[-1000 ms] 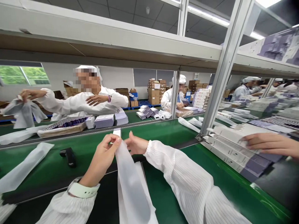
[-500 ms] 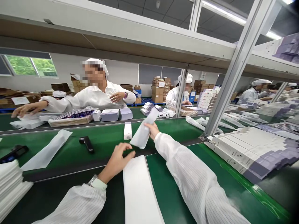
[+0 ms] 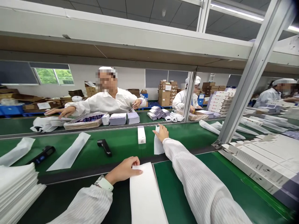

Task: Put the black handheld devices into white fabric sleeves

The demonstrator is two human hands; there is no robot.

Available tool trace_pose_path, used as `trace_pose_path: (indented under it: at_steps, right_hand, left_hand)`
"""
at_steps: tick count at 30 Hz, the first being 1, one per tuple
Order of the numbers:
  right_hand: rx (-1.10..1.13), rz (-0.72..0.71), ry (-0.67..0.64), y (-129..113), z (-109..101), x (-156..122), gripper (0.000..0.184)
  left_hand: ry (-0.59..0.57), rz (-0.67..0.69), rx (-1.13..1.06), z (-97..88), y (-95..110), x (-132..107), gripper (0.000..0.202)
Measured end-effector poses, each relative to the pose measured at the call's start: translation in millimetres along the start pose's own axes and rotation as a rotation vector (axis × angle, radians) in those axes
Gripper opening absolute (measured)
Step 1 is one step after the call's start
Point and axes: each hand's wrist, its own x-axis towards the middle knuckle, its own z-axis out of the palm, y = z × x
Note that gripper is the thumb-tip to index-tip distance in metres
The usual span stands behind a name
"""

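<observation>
My left hand rests with its fingers curled on the top corner of a pile of long white bags lying on the near green bench. My right hand is stretched out over the green conveyor belt, its fingers pinched on the upper end of a white bag that lies flat on the belt. A small white box lies on the belt just left of that bag.
A black handheld device and another lie on the belt, with loose white bags between. A stack of white bags stands at near left, flat white cartons at right. People in white work across the belt.
My right hand carried the bag out from my left hand and laid it on the belt beside the small box. My left hand came down onto the bag pile.
</observation>
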Motion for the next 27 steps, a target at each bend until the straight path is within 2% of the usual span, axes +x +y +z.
trace_pose_path:
  at_steps: [2, 3, 6, 9, 11, 15, 18, 21, 24, 27]
  right_hand:
    - [-0.126, -0.213, -0.063, -18, 13, -7, 0.051]
    - [-0.170, -0.331, -0.143, -28, 23, -13, 0.049]
    - [-0.185, -0.597, -0.507, -55, 60, -39, 0.049]
    - [-0.223, -0.666, -0.801, -74, 94, -63, 0.054]
    - [-0.251, -0.650, -0.867, -81, 108, -70, 0.057]
    - [-0.200, -0.596, -0.796, -83, 126, -65, 0.048]
    - [-0.082, -0.398, -0.649, -75, 138, -56, 0.030]
    - [0.017, -0.222, -0.529, -64, 143, -46, 0.031]
    - [0.114, -0.087, -0.491, -57, 133, -33, 0.040]
    - [0.284, -0.023, -0.477, -58, 98, -21, 0.055]
  left_hand:
    - [0.010, 0.029, -0.014, -2.0, 0, 0, 0.021]
    - [0.012, 0.037, -0.016, -3.1, 0, 0, 0.020]
    - [0.022, 0.039, 0.015, -5.1, 2, -2, 0.019]
    - [0.059, 0.062, 0.072, -3.7, 4, -5, 0.014]
    - [0.085, 0.116, 0.113, -1.7, 7, -5, 0.010]
    - [0.102, 0.193, 0.169, 0.4, 12, -5, 0.012]
    - [0.075, 0.221, 0.212, -0.3, 15, -6, 0.019]
    - [0.097, 0.209, 0.249, -1.6, 17, -7, 0.016]
    - [0.154, 0.156, 0.306, -3.3, 16, -8, 0.009]
    - [0.262, 0.277, 0.418, -5.0, 12, -7, 0.013]
